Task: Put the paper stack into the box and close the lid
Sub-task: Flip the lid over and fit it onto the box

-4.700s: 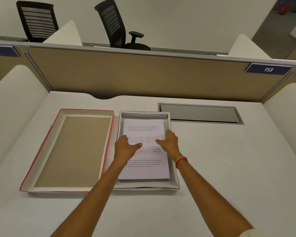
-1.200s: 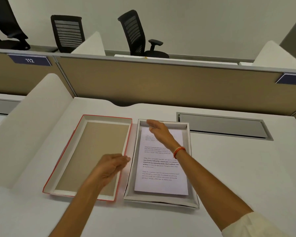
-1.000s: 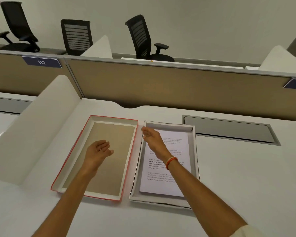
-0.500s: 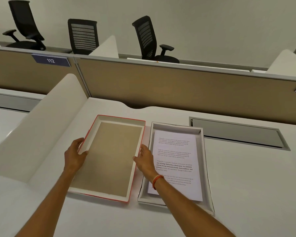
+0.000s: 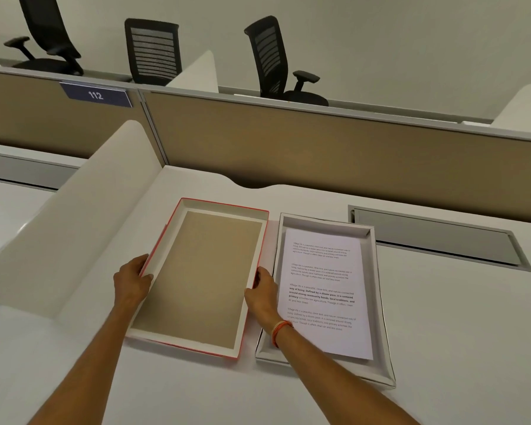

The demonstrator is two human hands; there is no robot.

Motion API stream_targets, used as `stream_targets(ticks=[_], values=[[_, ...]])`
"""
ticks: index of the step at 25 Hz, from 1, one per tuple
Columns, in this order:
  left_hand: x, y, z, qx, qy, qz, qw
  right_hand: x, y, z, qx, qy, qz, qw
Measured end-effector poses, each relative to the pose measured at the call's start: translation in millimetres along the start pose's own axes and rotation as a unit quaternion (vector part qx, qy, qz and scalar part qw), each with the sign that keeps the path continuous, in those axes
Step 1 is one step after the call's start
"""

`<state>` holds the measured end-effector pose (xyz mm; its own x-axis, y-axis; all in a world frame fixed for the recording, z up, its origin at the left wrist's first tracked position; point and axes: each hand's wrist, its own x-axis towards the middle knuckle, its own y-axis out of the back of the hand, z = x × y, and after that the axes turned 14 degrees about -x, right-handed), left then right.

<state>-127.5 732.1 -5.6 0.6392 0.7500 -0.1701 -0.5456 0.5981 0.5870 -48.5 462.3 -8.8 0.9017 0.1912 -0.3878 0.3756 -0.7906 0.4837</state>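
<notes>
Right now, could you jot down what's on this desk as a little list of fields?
box: white box on the desk, open
paper stack: paper stack lying flat inside the box
lid: red-edged lid beside the box, inner side up
left hand: left hand gripping the lid's left edge
right hand: right hand gripping the lid's right edge
lid closed: not yet

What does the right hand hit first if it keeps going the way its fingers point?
The right hand already grips the right wall of the lid; its fingers point left, across it. Going on, it would probably push the lid toward the left hand.
</notes>
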Motion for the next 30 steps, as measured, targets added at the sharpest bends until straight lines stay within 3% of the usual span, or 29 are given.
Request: stream_targets(ticks=[7,13,16,24,30], values=[[-5,0,9,-0.029,0.007,0.034,0.999,1,-1,4,0.009,0.007,0.001,1.0],[-20,17,51,-0.044,-0.03,0.082,0.995,-1,7,3,0.005,0.012,-0.019,1.0],[-28,24,74,-0.05,-0.053,0.099,0.992,-3,17,-6,-0.025,0.023,0.012,0.999],[-56,25,118,-0.024,-0.104,0.125,0.986,-13,29,-97,0.054,0.109,-0.027,0.992],[-86,19,141,0.02,-0.13,0.132,0.982,-19,11,-150,0.084,0.119,-0.047,0.988]])
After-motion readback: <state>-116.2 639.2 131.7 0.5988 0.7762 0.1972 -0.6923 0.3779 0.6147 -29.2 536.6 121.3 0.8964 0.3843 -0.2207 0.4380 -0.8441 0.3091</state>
